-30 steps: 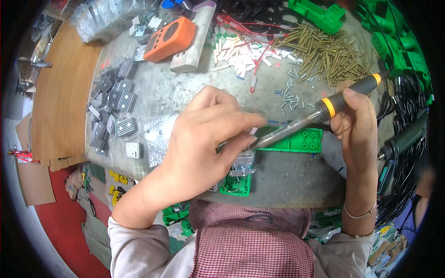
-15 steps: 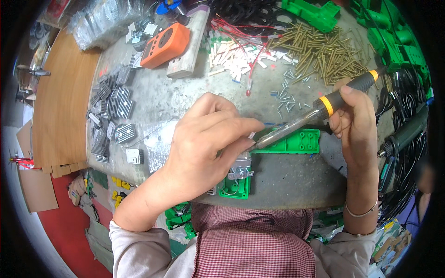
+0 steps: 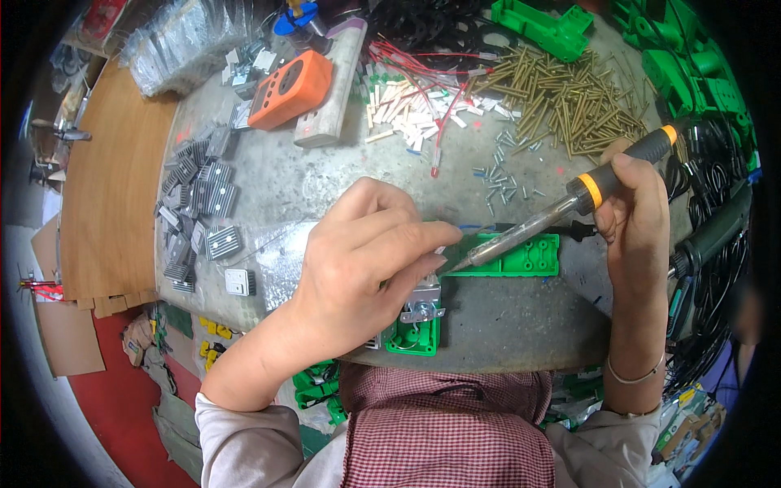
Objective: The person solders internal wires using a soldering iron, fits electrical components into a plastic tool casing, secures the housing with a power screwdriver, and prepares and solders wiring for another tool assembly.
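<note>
My right hand grips a soldering iron by its black-and-orange handle. The iron slants down to the left, its tip close beside my left thumb. My left hand is closed in a pinch, thumb and forefinger almost meeting over the work; what lies between them is mostly hidden. Under those fingers sits a long green plastic casing with screw posts inside. A shiny metal part shows just below the left thumb, over the casing's near end. Whether the tip touches anything I cannot tell.
Finned metal heat sinks lie to the left. Behind are an orange multimeter, a power strip, white sleeves, small screws and a heap of brass-coloured screws. Black cables crowd the right edge.
The soldering iron has drawn slightly to the right with my right hand, its tip a little farther from my left fingertips. My left hand keeps its pinch, and the whole view has shifted slightly.
</note>
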Action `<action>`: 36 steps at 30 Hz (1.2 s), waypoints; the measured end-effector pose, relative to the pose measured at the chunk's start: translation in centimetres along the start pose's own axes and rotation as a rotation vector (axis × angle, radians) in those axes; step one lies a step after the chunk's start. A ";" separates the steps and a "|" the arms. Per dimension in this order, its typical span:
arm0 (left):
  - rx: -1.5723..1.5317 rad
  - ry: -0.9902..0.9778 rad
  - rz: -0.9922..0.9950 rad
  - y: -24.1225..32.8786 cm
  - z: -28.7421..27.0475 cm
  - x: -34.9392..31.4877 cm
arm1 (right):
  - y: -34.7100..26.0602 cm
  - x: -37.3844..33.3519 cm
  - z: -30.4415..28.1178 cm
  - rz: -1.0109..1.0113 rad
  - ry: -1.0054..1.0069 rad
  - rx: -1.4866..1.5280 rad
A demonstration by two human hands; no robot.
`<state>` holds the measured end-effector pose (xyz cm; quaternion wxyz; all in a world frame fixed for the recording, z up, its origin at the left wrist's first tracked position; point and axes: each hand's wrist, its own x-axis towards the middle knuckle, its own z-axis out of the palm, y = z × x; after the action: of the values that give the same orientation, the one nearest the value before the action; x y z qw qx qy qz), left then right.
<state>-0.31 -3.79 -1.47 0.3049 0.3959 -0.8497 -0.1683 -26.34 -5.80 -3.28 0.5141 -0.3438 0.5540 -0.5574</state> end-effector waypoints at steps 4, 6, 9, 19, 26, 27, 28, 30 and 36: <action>0.002 0.006 0.011 -0.2 0.1 0.1 | 0.2 0.2 -0.1 -0.005 0.016 0.004; 0.000 0.008 0.015 -0.1 0.1 0.2 | 0.2 0.4 -0.5 -0.023 -0.023 0.016; 0.003 0.014 0.026 -0.1 0.0 0.4 | 0.0 0.5 -0.3 -0.044 -0.031 0.026; -0.052 0.076 0.094 -0.6 0.4 -0.1 | -7.2 1.8 -1.2 -0.357 0.057 0.005; -0.072 0.072 0.057 -0.6 -0.2 -0.8 | -7.4 9.0 11.7 -0.787 -0.283 -0.238; -0.062 0.079 0.059 -0.5 -0.1 -0.8 | -6.1 11.2 12.9 -0.876 -0.363 -0.180; -0.072 0.079 0.076 -0.4 0.1 -0.7 | -5.5 12.9 13.6 -0.849 -0.394 -0.204; -0.097 0.071 0.108 -0.3 0.7 -0.4 | -3.0 17.0 13.6 -0.891 -0.377 -0.318; -0.123 0.079 0.071 -1.0 0.8 -0.8 | -2.8 15.0 14.0 -0.464 -0.405 -0.280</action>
<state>0.16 -3.75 -2.98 0.3675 0.3522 -0.8387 -0.1934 -17.06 -24.23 -1.24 0.4208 -0.6317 0.4187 -0.4986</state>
